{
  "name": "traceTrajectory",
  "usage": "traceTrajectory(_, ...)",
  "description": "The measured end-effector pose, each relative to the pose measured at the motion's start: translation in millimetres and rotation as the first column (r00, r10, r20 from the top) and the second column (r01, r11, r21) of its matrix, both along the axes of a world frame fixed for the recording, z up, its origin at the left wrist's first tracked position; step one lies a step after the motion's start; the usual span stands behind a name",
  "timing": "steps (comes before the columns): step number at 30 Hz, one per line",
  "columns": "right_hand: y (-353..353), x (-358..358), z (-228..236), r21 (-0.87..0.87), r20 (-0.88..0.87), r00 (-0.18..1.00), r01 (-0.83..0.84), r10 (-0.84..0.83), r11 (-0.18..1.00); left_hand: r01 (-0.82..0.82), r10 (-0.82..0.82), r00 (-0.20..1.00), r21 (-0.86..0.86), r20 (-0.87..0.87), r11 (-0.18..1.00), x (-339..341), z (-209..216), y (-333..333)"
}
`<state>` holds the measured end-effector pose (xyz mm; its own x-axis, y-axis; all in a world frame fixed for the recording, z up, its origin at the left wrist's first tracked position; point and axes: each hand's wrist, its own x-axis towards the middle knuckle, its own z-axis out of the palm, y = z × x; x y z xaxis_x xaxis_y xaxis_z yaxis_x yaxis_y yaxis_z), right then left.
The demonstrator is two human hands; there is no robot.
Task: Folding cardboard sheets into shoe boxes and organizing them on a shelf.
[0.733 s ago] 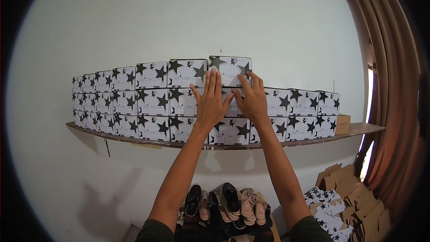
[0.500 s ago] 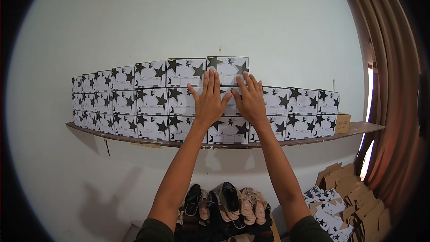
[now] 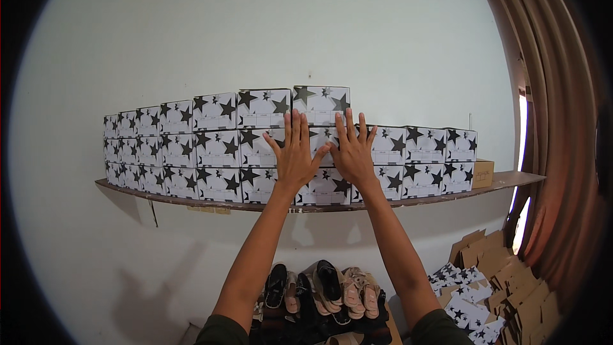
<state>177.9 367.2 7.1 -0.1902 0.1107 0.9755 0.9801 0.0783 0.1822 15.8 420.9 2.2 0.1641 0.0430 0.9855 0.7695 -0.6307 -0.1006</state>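
White printed cardboard fills the space before two bare hands, both spread open with nothing closed inside the grip. The left hand point(image 3: 295, 160) is raised, palm facing the stack, its long fingertips straddling the seam between the right-end top box point(image 3: 322, 102) and its neighbour on the left point(image 3: 263, 105). The right hand point(image 3: 352, 161) nearly mirrors it, fingertips around the same box's lower right edge. The thumbs almost meet in front of the middle-row box point(image 3: 324, 135) directly below. Whether the fingers touch the cardboard cannot be told for certain; flat, paired palms like these suit pushing against fronts better than lifting.

Around the hands, matching boxes with black stars line a long brown shelf point(image 3: 511, 179), three rows high toward the left, two rows toward the right. Their label panels all face outward, probably so they can be read from the near side, and tight columns likely help the stack stand steady. A small plain brown carton point(image 3: 483, 174) sits beyond the right end of the rows.

Farther out, a pale wall point(image 3: 396, 32) rises behind and a brown curtain point(image 3: 543, 121) hangs at right. Below the shelf lie shoes and sandals point(image 3: 329, 281); flattened cardboard point(image 3: 527, 306) is heaped at lower right.
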Motion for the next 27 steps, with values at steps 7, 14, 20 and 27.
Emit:
traceTrajectory(7, -47, -23, -30, -0.079, -0.122, 0.907, -0.414, 0.403, 0.907, 0.44, -0.437, 0.898, -0.048, 0.051, 0.897, -30, -41, -55)
traceTrajectory(14, -114, -8, -129, -0.154, -0.351, 0.784, -0.588, 0.513, 0.794, 0.84, -0.816, 0.542, -0.165, 0.202, 0.517, -43, -145, -93)
traceTrajectory(20, -207, 24, -244, -0.318, -0.601, 0.749, -0.544, 0.278, 0.777, 0.906, -0.844, 0.267, -0.421, 0.465, 0.055, -6, -245, -156)
traceTrajectory(27, -351, 88, -368, -0.306, -0.855, 0.518, -0.433, -0.044, 0.848, 0.734, -0.693, 0.182, -0.565, 0.698, -0.377, 104, -373, -218)
